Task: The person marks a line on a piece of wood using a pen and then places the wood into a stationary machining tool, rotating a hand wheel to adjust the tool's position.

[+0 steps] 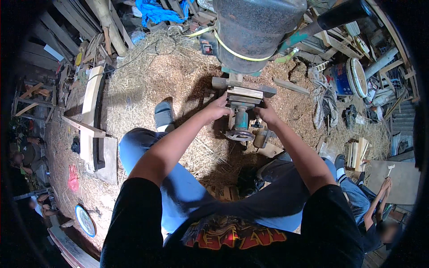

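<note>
Here the person sits on a sawdust floor. Both hands hold a flat wood block on a small teal machine. The left hand grips the block's side at nine o'clock. The right hand grips it at three o'clock. The block sits right under a big dark drum at twelve o'clock. I think the block is being lined up. Next it needs steady hands and a slow push.

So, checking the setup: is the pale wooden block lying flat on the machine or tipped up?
Flat: the wooden block lies level, both hands pressing its ends.
</note>
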Tool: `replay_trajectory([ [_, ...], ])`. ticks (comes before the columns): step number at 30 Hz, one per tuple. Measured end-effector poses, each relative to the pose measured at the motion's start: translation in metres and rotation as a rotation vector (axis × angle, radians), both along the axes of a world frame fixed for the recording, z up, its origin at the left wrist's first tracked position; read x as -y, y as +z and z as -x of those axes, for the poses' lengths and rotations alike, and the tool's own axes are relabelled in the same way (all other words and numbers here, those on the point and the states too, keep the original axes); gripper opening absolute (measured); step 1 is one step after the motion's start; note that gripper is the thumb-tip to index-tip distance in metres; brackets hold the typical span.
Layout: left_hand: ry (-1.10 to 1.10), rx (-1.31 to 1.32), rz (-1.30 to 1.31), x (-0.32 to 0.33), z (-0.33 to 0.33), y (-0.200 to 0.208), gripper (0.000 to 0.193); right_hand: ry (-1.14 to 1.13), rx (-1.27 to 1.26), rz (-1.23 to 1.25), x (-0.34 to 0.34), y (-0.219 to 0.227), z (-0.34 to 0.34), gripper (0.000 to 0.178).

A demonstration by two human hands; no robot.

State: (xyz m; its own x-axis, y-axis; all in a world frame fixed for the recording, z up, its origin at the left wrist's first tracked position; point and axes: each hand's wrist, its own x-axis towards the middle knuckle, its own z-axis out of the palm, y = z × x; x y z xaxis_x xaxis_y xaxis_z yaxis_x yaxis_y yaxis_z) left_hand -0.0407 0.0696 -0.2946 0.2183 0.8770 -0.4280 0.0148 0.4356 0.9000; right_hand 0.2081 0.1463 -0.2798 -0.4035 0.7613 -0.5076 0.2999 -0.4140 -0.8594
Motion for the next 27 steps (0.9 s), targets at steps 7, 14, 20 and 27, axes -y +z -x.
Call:
replay_trajectory([
  [7,-0.003,0.036,-0.016,-0.002,0.0,-0.008,0.099,-0.004,-0.031,-0.08,-0.003,-0.014,-0.008,0.07],
  [14,0.008,0.008,-0.015,-0.002,0.002,-0.016,0.1,-0.014,0.013,-0.069,-0.008,-0.032,-0.01,0.076],
  [20,0.038,0.052,0.009,-0.001,-0.004,-0.004,0.1,0.0,-0.022,-0.03,-0.006,-0.02,-0.011,0.073],
  [27,0.129,0.015,-0.009,0.0,-0.011,-0.012,0.098,-0.1,0.076,-0.074,0.002,-0.033,-0.013,0.075],
])
